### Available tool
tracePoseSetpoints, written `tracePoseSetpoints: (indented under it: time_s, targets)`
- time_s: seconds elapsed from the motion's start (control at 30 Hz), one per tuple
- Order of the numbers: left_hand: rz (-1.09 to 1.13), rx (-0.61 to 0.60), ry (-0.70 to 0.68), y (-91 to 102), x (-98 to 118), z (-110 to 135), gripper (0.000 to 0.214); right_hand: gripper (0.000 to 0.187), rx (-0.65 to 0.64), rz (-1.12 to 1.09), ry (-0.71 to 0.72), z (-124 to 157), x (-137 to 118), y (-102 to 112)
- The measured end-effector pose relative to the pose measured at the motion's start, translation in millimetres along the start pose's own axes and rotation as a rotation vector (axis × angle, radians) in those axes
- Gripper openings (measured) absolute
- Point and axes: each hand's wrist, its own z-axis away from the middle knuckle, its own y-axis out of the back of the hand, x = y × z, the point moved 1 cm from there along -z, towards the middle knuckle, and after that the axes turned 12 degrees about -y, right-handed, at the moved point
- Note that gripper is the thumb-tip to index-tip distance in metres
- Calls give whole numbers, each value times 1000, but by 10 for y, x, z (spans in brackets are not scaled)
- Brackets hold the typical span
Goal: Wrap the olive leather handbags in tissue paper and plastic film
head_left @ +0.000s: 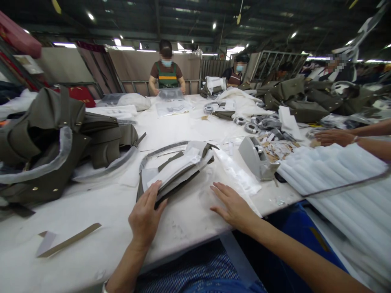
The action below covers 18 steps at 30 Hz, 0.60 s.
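Observation:
A dark olive handbag (186,171) lies on the white table in front of me, partly covered with white wrapping sheet. Its strap, wrapped in clear film, curves out behind it. My left hand (146,215) grips the bag's near left end, fingers over the top and thumb along the near side. To the right of the bag, my right hand (230,205) is open with fingers stretched, holding nothing. Under and beyond its fingertips lies thin clear plastic (210,189), next to a white plastic sheet (238,171).
Several olive bags (45,142) are heaped at left. A folded strip (70,242) lies near the front. A grey tape dispenser (258,158), wrapped rolls (252,127) and white foam sheets (336,171) are at right. A co-worker's hands (334,137) reach in there; another person (166,71) stands opposite.

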Motion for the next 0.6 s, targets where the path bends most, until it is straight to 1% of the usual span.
tracePoseSetpoints:
  time_s: [0.07,0.1,0.17,0.27,0.33,0.4,0.47,0.53,0.6]
  targets:
    - [5,16,16,7,-11,-9,57,71,-64,85,63,-98,-26,-176]
    - [7,25,28,13,-19,-18,57,72,-83,105,93,-161,-65,-270]
    - [12,43,50,29,-36,-52,57,68,-73,109,135,-335,-185,-444]
    - [18,78,63,65,-58,-149,56,58,-22,32,138,-716,-421,-623]
    - [10,108,59,97,-65,-238,55,50,10,-48,110,-990,-570,-674]
    - [-2,135,45,131,-69,-329,53,47,42,-111,65,-1190,-676,-674]
    - [-7,152,30,160,-78,-404,53,53,84,-150,8,-1250,-720,-641]
    - [-5,154,17,174,-95,-455,53,65,157,-168,-9,-1158,-705,-604]
    - [-6,161,12,171,-114,-491,53,74,186,-127,76,-975,-661,-591]
